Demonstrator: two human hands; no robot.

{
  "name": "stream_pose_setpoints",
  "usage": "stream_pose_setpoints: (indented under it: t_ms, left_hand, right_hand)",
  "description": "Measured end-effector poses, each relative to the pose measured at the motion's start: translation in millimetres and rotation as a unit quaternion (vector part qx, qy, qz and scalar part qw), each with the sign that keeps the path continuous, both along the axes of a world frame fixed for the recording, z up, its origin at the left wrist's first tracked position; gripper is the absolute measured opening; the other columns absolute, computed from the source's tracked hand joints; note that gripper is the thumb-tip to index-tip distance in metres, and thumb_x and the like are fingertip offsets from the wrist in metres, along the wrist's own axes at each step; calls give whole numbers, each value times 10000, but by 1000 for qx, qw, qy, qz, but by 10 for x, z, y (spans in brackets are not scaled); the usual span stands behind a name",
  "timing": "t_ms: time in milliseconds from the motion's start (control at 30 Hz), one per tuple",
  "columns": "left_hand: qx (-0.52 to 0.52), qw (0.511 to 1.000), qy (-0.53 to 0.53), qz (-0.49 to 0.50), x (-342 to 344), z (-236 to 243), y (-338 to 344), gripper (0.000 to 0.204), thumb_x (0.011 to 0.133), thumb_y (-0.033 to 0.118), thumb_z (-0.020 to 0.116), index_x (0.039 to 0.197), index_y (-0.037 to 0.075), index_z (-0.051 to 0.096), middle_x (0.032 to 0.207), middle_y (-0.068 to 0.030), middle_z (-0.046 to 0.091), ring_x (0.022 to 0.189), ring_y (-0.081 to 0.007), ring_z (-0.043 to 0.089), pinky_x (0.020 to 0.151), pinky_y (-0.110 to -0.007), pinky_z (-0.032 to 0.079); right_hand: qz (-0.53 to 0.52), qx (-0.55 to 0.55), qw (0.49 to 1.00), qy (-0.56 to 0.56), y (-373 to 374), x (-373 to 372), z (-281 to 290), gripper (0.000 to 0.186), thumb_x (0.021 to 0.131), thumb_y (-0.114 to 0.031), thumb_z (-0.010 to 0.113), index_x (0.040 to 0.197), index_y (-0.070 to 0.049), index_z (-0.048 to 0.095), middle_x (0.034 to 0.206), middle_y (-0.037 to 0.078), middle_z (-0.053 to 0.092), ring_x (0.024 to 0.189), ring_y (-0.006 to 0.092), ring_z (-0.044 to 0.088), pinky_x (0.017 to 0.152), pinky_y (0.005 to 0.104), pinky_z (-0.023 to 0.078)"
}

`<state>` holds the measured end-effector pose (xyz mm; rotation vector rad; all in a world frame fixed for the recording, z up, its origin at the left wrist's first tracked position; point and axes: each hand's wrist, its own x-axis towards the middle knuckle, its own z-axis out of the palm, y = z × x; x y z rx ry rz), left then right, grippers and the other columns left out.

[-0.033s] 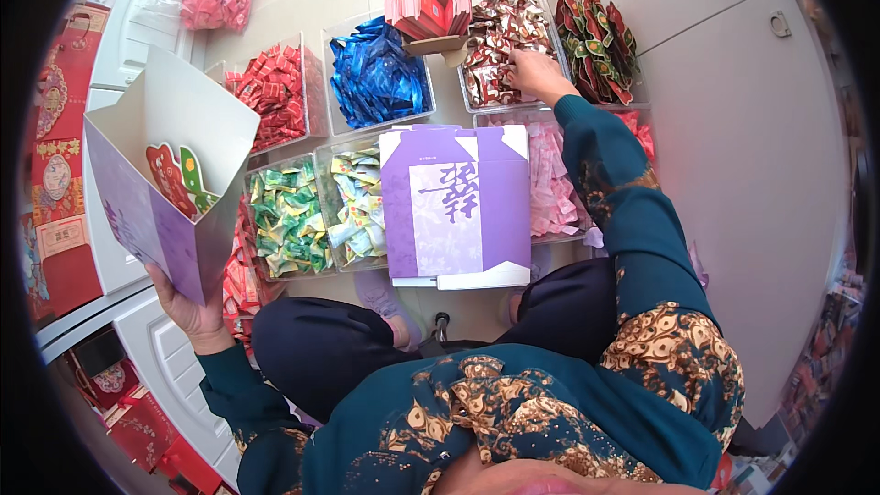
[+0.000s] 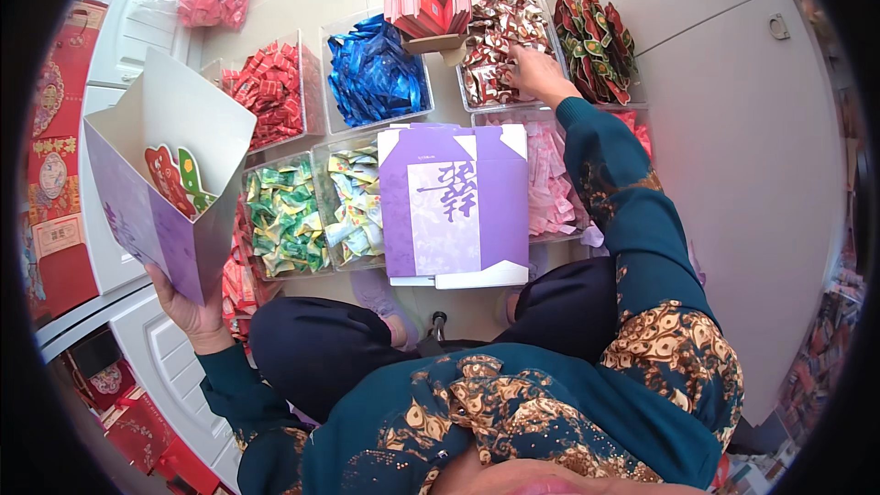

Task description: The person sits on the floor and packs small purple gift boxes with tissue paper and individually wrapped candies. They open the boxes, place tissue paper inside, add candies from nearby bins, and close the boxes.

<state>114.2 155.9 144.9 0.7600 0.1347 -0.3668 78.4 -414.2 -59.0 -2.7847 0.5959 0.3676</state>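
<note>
My left hand [image 2: 191, 313] grips the lower end of an open purple gift box [image 2: 156, 220], held tilted at the left. Inside the box stand red and green cutout pieces [image 2: 176, 179]. My right hand [image 2: 541, 75] is reaching into a clear bin of brown-and-white wrapped candies [image 2: 490, 27]. Its fingers are curled down among the wrappers, and what they pinch is hidden. In front of me, between the bins and my knees, lies a flattened purple box [image 2: 504, 211] with white corners.
Around the boxes stand clear bins of red packets [image 2: 266, 92], blue packets [image 2: 378, 73], green packets [image 2: 284, 215] and pink packets [image 2: 550, 174]. A small carton of red cards [image 2: 429, 14] rests across the bins. Dark red-green cutouts [image 2: 594, 46] fill the far right bin. White cabinets flank the left.
</note>
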Motion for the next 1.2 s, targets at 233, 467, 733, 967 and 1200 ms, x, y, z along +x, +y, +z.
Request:
stream_pose_setpoints:
  t_ms: [233,467,733,967,1200]
  left_hand:
    - [-17,999,0,50,24,-270,124,605,852,336,674,1327,43,442,1318,-118,512,1230,-280,462,1064,-494,327]
    - [-24,998,3,64,-3,-261,90,586,854,308,675,1327,53,442,1325,-116,504,1236,-281,452,1071,-500,314]
    - [-19,999,12,49,-28,-270,115,583,864,296,664,1346,69,428,1346,-112,488,1251,-287,436,1071,-524,298]
    - [-29,999,11,-22,-15,-321,39,587,871,283,656,1358,60,415,1366,-126,472,1269,-302,423,1074,-551,288]
    - [48,998,25,-23,-27,-56,-23,582,884,303,639,1347,32,416,1321,-140,512,1218,-302,473,1072,-503,327]
  right_hand:
    - [-43,-7,999,-13,-166,-227,103,398,778,-222,661,1164,-193,570,1070,129,632,1009,321,608,820,427,503]
    - [39,-31,994,-97,-162,-270,-165,220,817,-217,601,1025,-146,597,962,129,652,932,315,615,764,432,486]
    - [-34,49,952,-300,-519,-669,184,90,718,-143,632,790,-92,650,766,139,653,723,309,644,663,387,513]
    - [-223,287,922,-134,-948,-2143,908,125,690,-117,661,778,-29,669,683,93,664,612,152,644,566,285,520]
    - [-209,216,949,95,-700,-2915,793,337,733,-127,685,1022,17,586,814,106,638,557,170,617,488,301,501]
